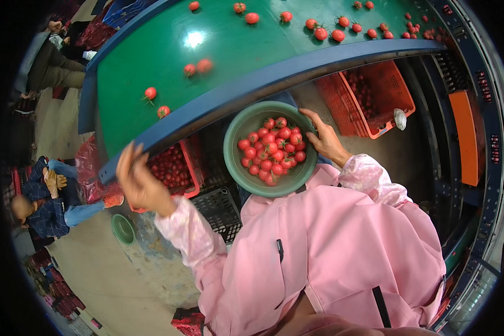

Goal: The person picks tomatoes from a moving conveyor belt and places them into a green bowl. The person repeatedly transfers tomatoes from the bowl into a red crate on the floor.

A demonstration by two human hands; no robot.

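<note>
A green plastic bowl holds many small red tomatoes with green stems and rests against the front of my pink jacket. My right hand grips its rim on the right, thumb inside the bowl. My left hand, blurred, hangs in the air beside the blue edge of a green conveyor belt; its fingers are extended and no tomato shows in it. Loose tomatoes lie scattered over the belt, a stemmed one close to the near edge. Another tomato on the belt looks blurred.
Under the belt stand a red crate of tomatoes at left and an orange-red crate at right. A black crate lies beside me. A second green bowl is on the floor. A gloved person sits at left; another stands beyond.
</note>
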